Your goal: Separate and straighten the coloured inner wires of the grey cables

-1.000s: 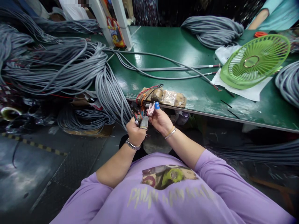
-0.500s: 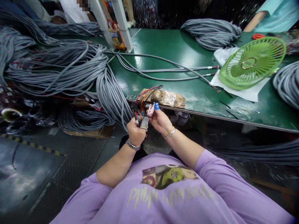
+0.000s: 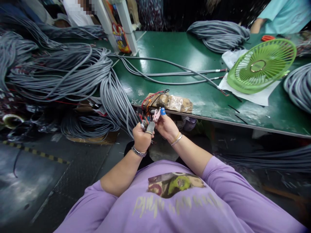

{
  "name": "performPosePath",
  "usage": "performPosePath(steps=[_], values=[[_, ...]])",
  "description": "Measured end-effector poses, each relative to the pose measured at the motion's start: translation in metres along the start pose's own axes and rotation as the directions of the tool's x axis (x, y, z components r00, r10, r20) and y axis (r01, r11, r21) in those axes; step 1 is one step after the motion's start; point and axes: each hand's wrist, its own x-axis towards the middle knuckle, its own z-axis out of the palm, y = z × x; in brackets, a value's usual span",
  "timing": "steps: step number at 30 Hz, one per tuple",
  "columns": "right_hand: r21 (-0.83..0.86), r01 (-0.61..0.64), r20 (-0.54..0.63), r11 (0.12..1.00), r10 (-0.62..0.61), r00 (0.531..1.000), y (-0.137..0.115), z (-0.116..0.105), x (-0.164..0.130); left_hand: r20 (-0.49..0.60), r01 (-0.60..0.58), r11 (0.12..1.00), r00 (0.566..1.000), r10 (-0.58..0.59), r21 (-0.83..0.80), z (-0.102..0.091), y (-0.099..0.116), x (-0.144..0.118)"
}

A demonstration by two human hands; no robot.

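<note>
Gripping the cable end [image 3: 148,127] as before, left hand [image 3: 141,138] stays closed; right hand [image 3: 167,126] keeps pinching its coloured wires [image 3: 145,118], barely shifted.

You get bright overhead light, white glare on the green table [image 3: 184,51], dim floor at left, wide-angle bending at edges, soft blurred corners.
</note>
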Motion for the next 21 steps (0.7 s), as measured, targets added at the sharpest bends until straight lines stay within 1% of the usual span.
performPosePath(steps=[7, 13, 15, 17, 18, 21], values=[[0.053, -0.145, 0.051, 0.988, 0.142, 0.989, -0.002, -0.012, -0.006, 0.012, 0.092, 0.987, 0.996, -0.091, -0.13, -0.002, 0.0, -0.009], [0.049, -0.164, -0.008, 0.985, 0.165, 0.986, -0.006, -0.029, -0.016, 0.081, 0.174, 0.943, 0.984, -0.157, -0.282, -0.016, 0.003, -0.017], [0.036, -0.167, 0.007, 0.985, 0.167, 0.986, -0.007, -0.032, -0.02, 0.094, 0.201, 0.93, 0.979, -0.18, -0.309, -0.02, 0.004, -0.018], [0.0, -0.133, 0.026, 0.991, 0.132, 0.991, -0.013, -0.031, -0.028, 0.091, 0.217, 0.924, 0.976, -0.198, -0.314, -0.023, 0.004, -0.018], [-0.027, -0.094, 0.03, 0.995, 0.094, 0.995, -0.018, -0.028, -0.034, 0.087, 0.222, 0.924, 0.975, -0.205, -0.31, -0.024, 0.004, -0.019], [-0.13, 0.105, 0.041, 0.986, -0.1, 0.994, -0.045, -0.016, -0.066, 0.08, 0.24, 0.925, 0.971, -0.227, -0.295, -0.025, 0.004, -0.02]])
